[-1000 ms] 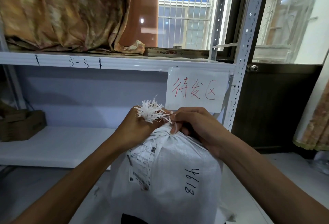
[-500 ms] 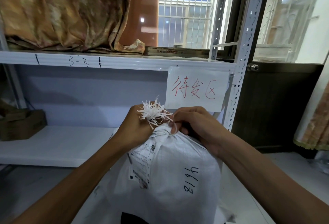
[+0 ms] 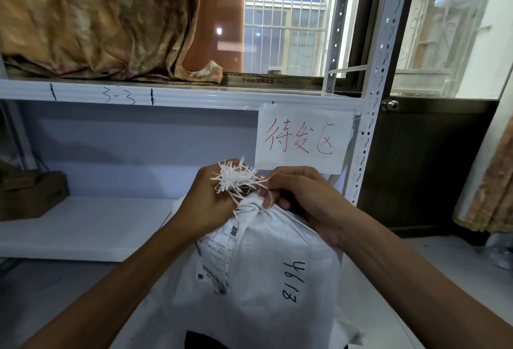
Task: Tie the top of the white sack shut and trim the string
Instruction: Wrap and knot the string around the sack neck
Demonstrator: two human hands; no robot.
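A full white woven sack stands in front of me, marked with black handwritten digits and a shipping label on its left side. Its top is gathered into a neck with a frayed white tuft sticking up. A thin white string loops around the neck. My left hand is closed around the gathered neck from the left, just under the tuft. My right hand pinches the string at the right of the neck.
A white metal shelf rack stands behind the sack, with a paper sign in red writing taped to it. A brown cardboard box sits on the lower shelf at left. Patterned fabric lies on the upper shelf; a dark door is at right.
Both hands have shifted slightly on the neck. The tuft now leans more to the left, and the string loop around the neck shows more clearly.
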